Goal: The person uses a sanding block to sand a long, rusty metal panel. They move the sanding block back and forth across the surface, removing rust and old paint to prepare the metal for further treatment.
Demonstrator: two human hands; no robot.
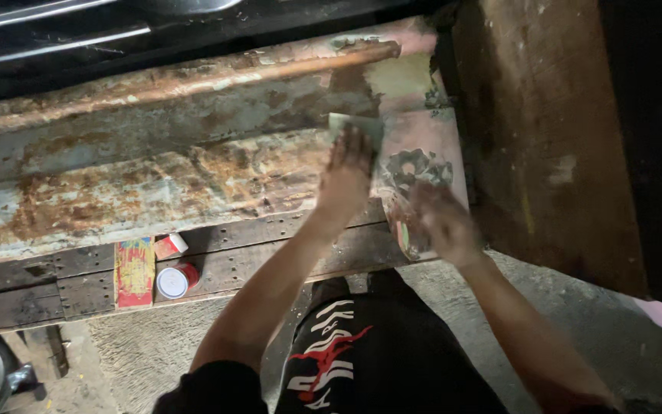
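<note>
A sandpaper sheet (355,127) lies flat on the rusty panel (155,176), pressed under the left hand (346,172), fingers spread to bear down evenly. The right hand (442,222) braces the panel's end, fingers blurred. Below the panel, a can (176,280) sits on planks (270,253).

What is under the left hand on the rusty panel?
A greenish sheet lies flat under the left hand, its top edge and corner showing past the fingertips on the rusty panel. The rest is covered.
</note>
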